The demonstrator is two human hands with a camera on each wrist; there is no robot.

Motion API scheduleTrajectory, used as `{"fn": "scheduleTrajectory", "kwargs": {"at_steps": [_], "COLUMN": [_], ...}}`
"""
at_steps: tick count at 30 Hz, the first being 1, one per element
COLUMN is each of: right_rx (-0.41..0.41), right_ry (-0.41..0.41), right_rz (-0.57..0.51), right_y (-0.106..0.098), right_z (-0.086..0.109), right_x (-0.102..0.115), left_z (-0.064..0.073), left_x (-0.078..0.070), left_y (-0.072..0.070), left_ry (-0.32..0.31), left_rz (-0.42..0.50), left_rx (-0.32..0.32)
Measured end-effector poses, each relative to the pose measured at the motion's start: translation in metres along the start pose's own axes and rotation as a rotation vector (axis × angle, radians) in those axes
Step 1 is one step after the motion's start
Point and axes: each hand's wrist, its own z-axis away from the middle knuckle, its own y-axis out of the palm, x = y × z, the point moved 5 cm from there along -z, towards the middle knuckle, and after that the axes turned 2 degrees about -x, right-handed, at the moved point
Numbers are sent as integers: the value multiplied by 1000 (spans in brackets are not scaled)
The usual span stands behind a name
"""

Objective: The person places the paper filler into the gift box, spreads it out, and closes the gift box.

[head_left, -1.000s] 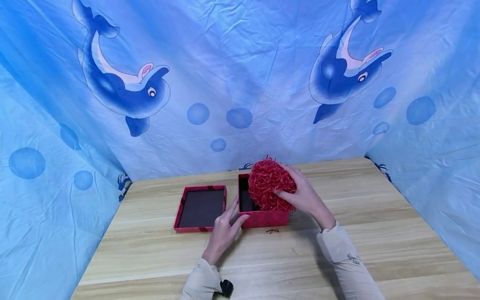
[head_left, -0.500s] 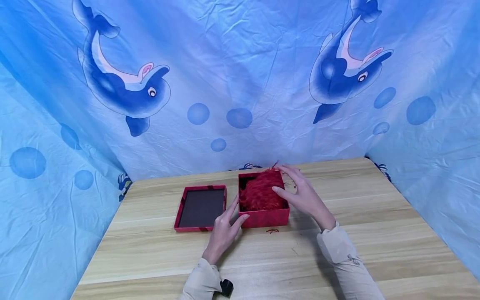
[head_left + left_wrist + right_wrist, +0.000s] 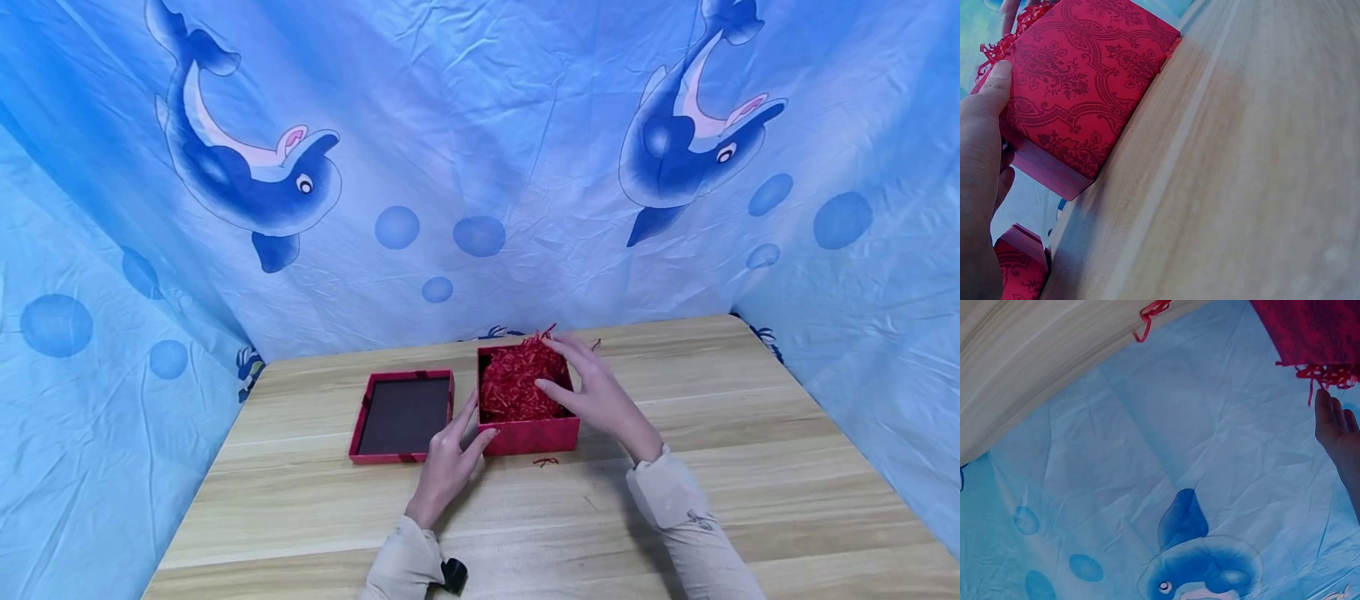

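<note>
A red patterned gift box (image 3: 528, 438) stands on the table, its top uncovered. Crinkled red shredded paper (image 3: 517, 382) fills it, and some strands stick out over the back right corner. My left hand (image 3: 446, 468) holds the box at its front left corner; in the left wrist view the thumb lies on the patterned face (image 3: 1085, 87) and the fingers are along the adjoining side. Over the box's right side, my right hand (image 3: 606, 402) has thumb and fingers spread at the shredded paper. In the right wrist view its fingertips are just by the strands (image 3: 1334, 376).
Left of the box lies the matching lid (image 3: 405, 417), dark inside facing up. A few loose red strands (image 3: 546, 462) are on the wooden table (image 3: 675, 517) in front of the box. Behind hangs a blue dolphin-print cloth (image 3: 525, 167).
The bundle of shredded paper has gone from my right hand, above the box, down into the box. My right hand has since shifted slightly left, and my left hand has stayed put.
</note>
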Motion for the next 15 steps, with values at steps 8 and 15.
{"fn": "scheduleTrajectory", "kwargs": {"at_steps": [8, 15], "right_rx": [79, 85], "right_ry": [-12, -88], "right_rz": [60, 130], "right_y": [21, 33], "right_z": [-3, -6], "right_x": [4, 10], "left_z": [-1, -1], "left_x": [2, 0], "left_y": [1, 0], "left_ry": [-18, 8], "left_rz": [14, 5], "left_rx": [14, 3]}}
